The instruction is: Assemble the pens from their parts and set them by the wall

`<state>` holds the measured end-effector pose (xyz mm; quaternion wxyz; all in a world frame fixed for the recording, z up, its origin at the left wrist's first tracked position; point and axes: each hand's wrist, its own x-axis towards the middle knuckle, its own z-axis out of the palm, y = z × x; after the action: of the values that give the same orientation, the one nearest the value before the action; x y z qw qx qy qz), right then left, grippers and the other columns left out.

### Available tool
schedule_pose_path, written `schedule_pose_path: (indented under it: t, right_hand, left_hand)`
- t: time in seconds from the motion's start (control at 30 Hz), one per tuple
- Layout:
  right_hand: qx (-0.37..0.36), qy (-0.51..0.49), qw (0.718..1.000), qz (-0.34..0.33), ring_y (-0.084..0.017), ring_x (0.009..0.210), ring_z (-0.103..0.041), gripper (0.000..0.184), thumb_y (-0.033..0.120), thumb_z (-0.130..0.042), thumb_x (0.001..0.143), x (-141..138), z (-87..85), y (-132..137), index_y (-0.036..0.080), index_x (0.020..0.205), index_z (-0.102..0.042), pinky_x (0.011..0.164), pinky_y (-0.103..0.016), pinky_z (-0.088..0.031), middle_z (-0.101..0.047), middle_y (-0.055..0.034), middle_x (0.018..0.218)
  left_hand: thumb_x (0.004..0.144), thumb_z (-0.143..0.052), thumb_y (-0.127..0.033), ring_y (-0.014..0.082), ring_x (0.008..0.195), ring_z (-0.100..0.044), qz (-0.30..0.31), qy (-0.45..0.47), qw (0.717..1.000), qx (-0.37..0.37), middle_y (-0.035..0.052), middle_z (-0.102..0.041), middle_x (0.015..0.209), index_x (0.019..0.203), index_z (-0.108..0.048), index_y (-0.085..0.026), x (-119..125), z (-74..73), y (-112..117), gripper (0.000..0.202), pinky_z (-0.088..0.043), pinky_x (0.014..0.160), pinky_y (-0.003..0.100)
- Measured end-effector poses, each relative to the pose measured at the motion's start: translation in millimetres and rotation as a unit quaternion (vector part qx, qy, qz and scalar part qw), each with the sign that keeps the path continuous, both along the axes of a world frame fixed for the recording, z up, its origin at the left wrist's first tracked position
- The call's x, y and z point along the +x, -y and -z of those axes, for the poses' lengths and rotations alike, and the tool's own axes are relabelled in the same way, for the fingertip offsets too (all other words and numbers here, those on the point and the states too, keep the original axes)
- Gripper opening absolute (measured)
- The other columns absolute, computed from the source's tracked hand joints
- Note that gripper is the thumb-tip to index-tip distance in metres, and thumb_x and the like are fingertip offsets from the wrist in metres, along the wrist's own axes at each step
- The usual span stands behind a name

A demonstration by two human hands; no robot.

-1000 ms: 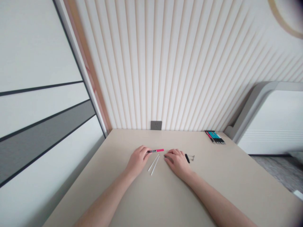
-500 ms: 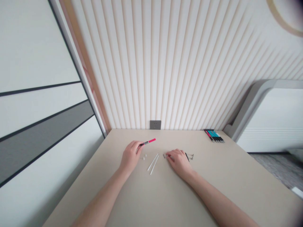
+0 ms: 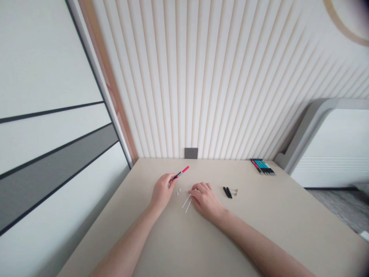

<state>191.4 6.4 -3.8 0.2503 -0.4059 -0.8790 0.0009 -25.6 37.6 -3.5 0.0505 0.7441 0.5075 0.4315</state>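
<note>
My left hand (image 3: pixel 162 191) is closed round the lower end of a pink pen barrel (image 3: pixel 181 172), which is lifted off the beige table (image 3: pixel 201 238) and points up to the right. My right hand (image 3: pixel 204 200) rests palm down on the table, fingers curled over the upper ends of two thin white refill tubes (image 3: pixel 187 203); whether it grips them is hidden. Two tiny white parts (image 3: pixel 178 191) lie between the hands.
Two short black pen pieces (image 3: pixel 227 192) and small metal bits (image 3: pixel 235 192) lie right of my right hand. A row of several teal, black and pink pens (image 3: pixel 263 167) sits at the far right by the slatted wall. A grey socket (image 3: pixel 191 153) is on the wall.
My left hand picked the pink barrel up from the table and tilted it upward. My right hand slid left from beside the black pieces onto the white tubes.
</note>
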Motion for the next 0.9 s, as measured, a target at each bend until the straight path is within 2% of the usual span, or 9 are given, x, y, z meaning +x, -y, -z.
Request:
schedule_pose_path:
  t: [0.2,0.4,0.53,0.63,0.7,0.77,0.83,0.9]
  right_hand:
    - [0.038,0.036,0.999,-0.01,-0.026,0.111,-0.05,0.012,0.025,-0.06,0.089,-46,2.5,-12,0.021,0.096,-0.068,0.09,-0.041,-0.039,-0.059,-0.0102,0.119]
    - [0.071,0.046,0.995,-0.051,-0.023,0.101,-0.056,0.013,0.016,-0.058,0.089,-58,6.2,-18,0.019,0.082,-0.068,0.091,-0.04,-0.039,-0.067,-0.008,0.099]
    - [0.038,-0.02,0.993,-0.112,-0.017,0.088,-0.063,0.014,0.016,-0.052,0.092,-38,-2.0,-7,0.02,0.09,-0.065,0.086,-0.033,-0.044,-0.07,-0.0047,0.086]
    - [0.0,-0.099,0.99,-0.104,-0.017,0.084,-0.067,0.013,0.02,-0.053,0.092,-8,-2.4,5,0.022,0.096,-0.066,0.083,-0.031,-0.049,-0.073,-0.0046,0.087]
    - [-0.011,-0.163,0.983,-0.081,-0.017,0.083,-0.068,0.014,0.021,-0.054,0.091,14,1.3,10,0.023,0.095,-0.067,0.081,-0.031,-0.051,-0.074,-0.0048,0.09]
    - [-0.02,-0.227,0.973,-0.027,-0.019,0.083,-0.069,0.015,0.023,-0.054,0.09,33,4.8,12,0.023,0.092,-0.069,0.078,-0.033,-0.054,-0.075,-0.0059,0.09]
    - [-0.045,-0.272,0.961,0.03,-0.02,0.08,-0.069,0.016,0.026,-0.054,0.089,46,4.9,12,0.022,0.092,-0.069,0.075,-0.033,-0.056,-0.075,-0.0064,0.089]
    - [-0.058,-0.3,0.95,0.058,-0.019,0.075,-0.068,0.016,0.027,-0.054,0.089,52,1.3,10,0.022,0.093,-0.069,0.073,-0.033,-0.056,-0.074,-0.0061,0.088]
  left_hand:
    - [0.093,-0.052,-0.028,0.0176,0.079,-0.064,-0.003,0.001,1.0,0.002,0.0038,-0.069,0.089,0.097,-0.062,-0.021,0,-0.5,2,0.013,-0.051,0.073,0.03]
    - [0.092,-0.052,-0.026,0.0169,0.078,-0.065,-0.001,0.002,1.0,0.014,0.0031,-0.07,0.09,0.099,-0.062,-0.021,-1,2.9,0,0.013,-0.051,0.074,0.029]
    - [0.092,-0.052,-0.025,0.0176,0.08,-0.064,0.011,0.001,1.0,0.013,0.0032,-0.069,0.089,0.098,-0.062,-0.021,0,3.5,0,0.012,-0.05,0.076,0.03]
    - [0.093,-0.053,-0.026,0.018,0.082,-0.063,0.044,-0.004,0.999,0.006,0.0033,-0.068,0.088,0.097,-0.062,-0.021,3,1.7,3,0.011,-0.05,0.076,0.03]
    - [0.093,-0.054,-0.025,0.0177,0.081,-0.062,0.065,-0.017,0.998,-0.002,0.0034,-0.067,0.087,0.096,-0.062,-0.021,6,0.5,6,0.01,-0.05,0.075,0.03]
    - [0.093,-0.054,-0.024,0.0173,0.078,-0.061,0.08,-0.032,0.996,-0.008,0.0033,-0.066,0.086,0.095,-0.062,-0.021,10,-0.3,9,0.008,-0.049,0.075,0.03]
    - [0.093,-0.054,-0.023,0.0173,0.077,-0.061,0.09,-0.042,0.995,-0.01,0.0031,-0.065,0.084,0.093,-0.061,-0.021,14,-0.7,12,0.007,-0.049,0.074,0.03]
    - [0.093,-0.054,-0.023,0.0174,0.077,-0.061,0.097,-0.051,0.994,-0.011,0.0031,-0.064,0.083,0.092,-0.06,-0.021,17,-1.2,15,0.007,-0.049,0.074,0.03]
